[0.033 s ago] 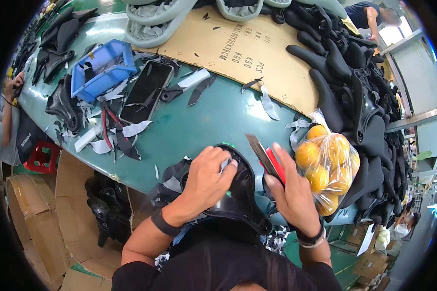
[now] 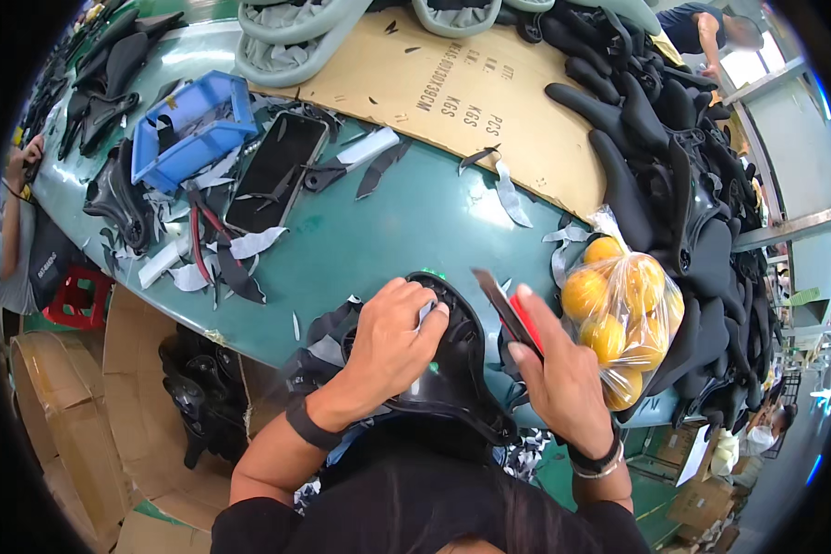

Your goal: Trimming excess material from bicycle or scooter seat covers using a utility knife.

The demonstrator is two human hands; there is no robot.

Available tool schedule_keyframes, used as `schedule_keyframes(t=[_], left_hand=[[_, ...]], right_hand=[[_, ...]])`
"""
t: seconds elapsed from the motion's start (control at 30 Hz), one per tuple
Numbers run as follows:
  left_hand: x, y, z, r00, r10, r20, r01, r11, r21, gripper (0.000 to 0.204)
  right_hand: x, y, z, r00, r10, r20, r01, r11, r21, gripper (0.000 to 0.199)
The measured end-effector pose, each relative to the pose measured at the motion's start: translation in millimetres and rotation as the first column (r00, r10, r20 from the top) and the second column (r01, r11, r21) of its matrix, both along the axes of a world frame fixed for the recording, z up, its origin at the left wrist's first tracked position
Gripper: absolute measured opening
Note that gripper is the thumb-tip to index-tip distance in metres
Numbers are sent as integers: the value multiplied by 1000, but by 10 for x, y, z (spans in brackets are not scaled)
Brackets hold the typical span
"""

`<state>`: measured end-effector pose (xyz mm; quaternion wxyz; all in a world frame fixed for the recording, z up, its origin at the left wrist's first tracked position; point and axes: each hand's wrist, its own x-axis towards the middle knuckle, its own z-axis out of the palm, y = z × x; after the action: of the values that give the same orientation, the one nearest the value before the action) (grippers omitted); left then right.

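A black bicycle saddle [image 2: 448, 369] lies at the table's near edge against my body, its hard shell side showing. My left hand [image 2: 392, 337] rests over its left part, thumb and fingers pinching a small grey strip of material [image 2: 427, 312]. To the right of the saddle, my right hand [image 2: 563, 379] is closed round a red-handled utility knife [image 2: 526, 323]. The knife's blade end points up and away to the left, apart from the saddle. Dark cover scraps [image 2: 328, 337] lie beside my left hand.
Close by my right hand sits a clear bag of oranges [image 2: 623, 319], before a heap of black saddles [image 2: 702, 222]. Left on the table are a blue bin [image 2: 194, 166], a phone [image 2: 277, 171], red-handled pliers [image 2: 197, 235] and scraps. Cardboard [image 2: 489, 120] lies at the back.
My right hand has shifted very slightly to the right and nearer to me with the knife. The left hand and the saddle look almost the same.
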<state>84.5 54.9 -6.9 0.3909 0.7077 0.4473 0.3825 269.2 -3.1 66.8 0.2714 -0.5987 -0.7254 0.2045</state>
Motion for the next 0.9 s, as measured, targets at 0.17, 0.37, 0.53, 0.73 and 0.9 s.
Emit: schedule_keyframes(t=[0.17,0.37,0.53,0.73,0.9], left_hand=[[16,38,-2,996,1,87,4,999,-49,17],[-53,18,-23,621,530,578,-47,761,-647,19],[-136,-49,-204,163,495,854,-7,866,-501,20],[-73,-219,-156,646,472,600,-178,858,-482,22],[-94,-153,-245,590,382,711,-103,909,-403,28]], right_hand=[[-140,-94,171,804,202,559,-35,955,-294,58],[-130,-452,79,824,120,554,138,906,-401,59],[60,-399,-299,991,-52,126,47,998,40,55],[-58,74,-201,994,-86,65,63,953,295,57],[-228,415,-266,909,23,417,-105,979,175,53]])
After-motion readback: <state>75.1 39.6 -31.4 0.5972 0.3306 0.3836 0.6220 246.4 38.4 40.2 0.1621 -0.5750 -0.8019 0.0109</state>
